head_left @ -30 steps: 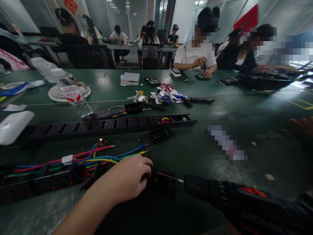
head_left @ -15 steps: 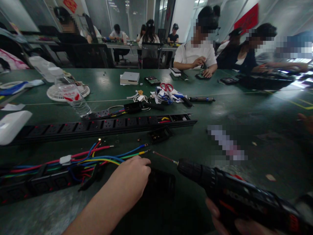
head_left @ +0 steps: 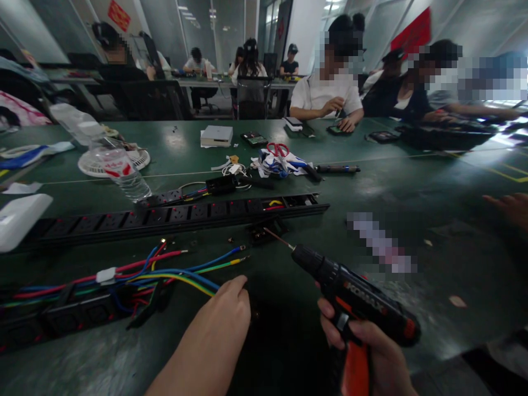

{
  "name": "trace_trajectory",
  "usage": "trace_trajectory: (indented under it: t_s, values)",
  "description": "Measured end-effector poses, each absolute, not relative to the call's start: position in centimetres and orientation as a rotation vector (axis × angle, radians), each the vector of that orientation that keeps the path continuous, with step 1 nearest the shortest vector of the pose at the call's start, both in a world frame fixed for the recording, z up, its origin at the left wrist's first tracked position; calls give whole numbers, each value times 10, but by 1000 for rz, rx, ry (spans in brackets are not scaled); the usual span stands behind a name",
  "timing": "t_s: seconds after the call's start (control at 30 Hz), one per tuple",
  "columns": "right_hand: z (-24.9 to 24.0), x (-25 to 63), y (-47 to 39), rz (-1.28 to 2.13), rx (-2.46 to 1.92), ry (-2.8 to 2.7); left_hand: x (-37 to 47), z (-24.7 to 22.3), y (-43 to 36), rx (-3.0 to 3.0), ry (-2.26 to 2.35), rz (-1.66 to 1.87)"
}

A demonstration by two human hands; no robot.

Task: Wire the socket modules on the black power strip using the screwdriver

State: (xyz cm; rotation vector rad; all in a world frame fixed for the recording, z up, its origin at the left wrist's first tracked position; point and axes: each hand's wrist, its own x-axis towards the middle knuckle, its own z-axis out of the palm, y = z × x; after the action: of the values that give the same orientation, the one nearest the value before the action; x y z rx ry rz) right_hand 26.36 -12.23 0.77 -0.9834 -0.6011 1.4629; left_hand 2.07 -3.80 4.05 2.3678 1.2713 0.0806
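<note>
My right hand (head_left: pixel 363 335) is wrapped around the orange and black grip of a cordless drill (head_left: pixel 350 291). Its long thin bit (head_left: pixel 278 237) points up and left, the tip in front of a small black plastic housing (head_left: pixel 264 230). Left of the drill, my left hand (head_left: pixel 231 308) is closed, fingers curled down; what it grips is hidden in dark shadow. A thick blue and a yellow-green wire (head_left: pixel 202 286) run in behind it. Other wires with bare or lugged ends, such as a blue wire (head_left: pixel 223 255) and a red wire (head_left: pixel 165 257), come from an opened power strip (head_left: pixel 86 311).
A long black socket strip (head_left: pixel 181 215) lies across the table (head_left: pixel 412 192). Behind it are a water bottle (head_left: pixel 124 176), red-handled scissors (head_left: pixel 278 149) on crumpled wrappers, and a dark screwdriver-like tool (head_left: pixel 338 168). A white box (head_left: pixel 216 136) sits farther back. Co-workers sit opposite; another person's hand (head_left: pixel 505 203) is at right.
The drill has moved left and its bit now tilts more upward, with its grip in view. My left hand has shifted slightly down and left, away from the lugged wire ends.
</note>
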Motion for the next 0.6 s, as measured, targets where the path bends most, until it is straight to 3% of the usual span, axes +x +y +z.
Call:
trace_trajectory:
  t_s: [0.17, 0.3, 0.6]
  values:
    - [0, 267, -126, 1509, -958, -545, 24, 47, -41, 2568, 1229, -21]
    - [2, 266, -126, 1523, -951, -513, 18, 36, -43, 2587, 1287, 143]
    - [4, 268, -128, 1510, -1045, -620, -2, 56, -29, 2123, 1236, 377]
